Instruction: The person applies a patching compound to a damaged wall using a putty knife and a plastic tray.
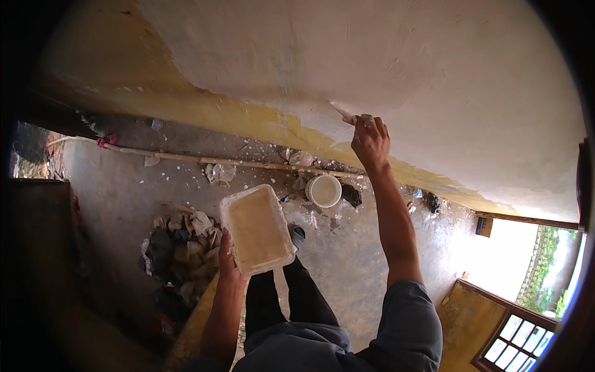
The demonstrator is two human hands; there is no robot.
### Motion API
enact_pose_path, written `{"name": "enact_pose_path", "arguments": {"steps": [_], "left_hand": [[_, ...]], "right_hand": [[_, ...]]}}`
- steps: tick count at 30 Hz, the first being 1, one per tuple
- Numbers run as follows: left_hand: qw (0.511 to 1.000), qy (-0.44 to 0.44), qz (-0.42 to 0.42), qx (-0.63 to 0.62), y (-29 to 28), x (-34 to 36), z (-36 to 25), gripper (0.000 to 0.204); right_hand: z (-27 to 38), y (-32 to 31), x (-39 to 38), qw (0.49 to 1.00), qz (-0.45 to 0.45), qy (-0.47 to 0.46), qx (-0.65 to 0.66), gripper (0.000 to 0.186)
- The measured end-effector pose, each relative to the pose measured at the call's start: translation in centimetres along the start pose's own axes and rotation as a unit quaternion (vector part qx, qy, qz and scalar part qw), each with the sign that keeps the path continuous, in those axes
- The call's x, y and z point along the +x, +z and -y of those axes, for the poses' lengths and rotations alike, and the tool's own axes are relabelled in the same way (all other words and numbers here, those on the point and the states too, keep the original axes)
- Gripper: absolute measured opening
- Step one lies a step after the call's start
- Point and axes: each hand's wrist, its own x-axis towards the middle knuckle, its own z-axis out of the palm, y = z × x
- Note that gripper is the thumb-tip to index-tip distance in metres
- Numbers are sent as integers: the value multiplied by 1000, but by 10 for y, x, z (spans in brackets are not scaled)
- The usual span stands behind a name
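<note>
A rectangular plastic container point(256, 229) of smooth pale beige material, its rim crusted, is held at its left side by my left hand point(229, 260). My right hand point(370, 139) is raised to the wall, gripping a putty knife point(341, 110) whose blade lies against the surface. The wall point(434, 74) is coated off-white over much of its area, with yellow paint showing along the lower band and at the left.
A white bucket point(324, 191) stands by the wall's base near a long pole point(186, 159). A heap of rubbish point(183, 248) lies on the speckled concrete floor point(105, 198) at lower left. A bright doorway and a paned window point(519, 342) are at right.
</note>
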Motion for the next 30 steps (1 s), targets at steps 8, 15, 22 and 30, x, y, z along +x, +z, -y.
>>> {"name": "enact_pose_path", "arguments": {"steps": [8, 15, 22, 30], "left_hand": [[999, -34, 29, 31, 6, 15, 22, 64], [999, -3, 29, 15, -15, 15, 26, 63], [999, -41, 14, -3, -24, 19, 36, 62], [999, -34, 22, -1, -29, 17, 47, 64]], "right_hand": [[10, 74, -41, 990, 67, -118, -32, 22], [30, -23, 26, 994, -61, -61, 69, 21], [22, 82, -82, 994, 52, -91, -18, 20], [-11, 25, -53, 992, -29, -102, -73, 15]]}}
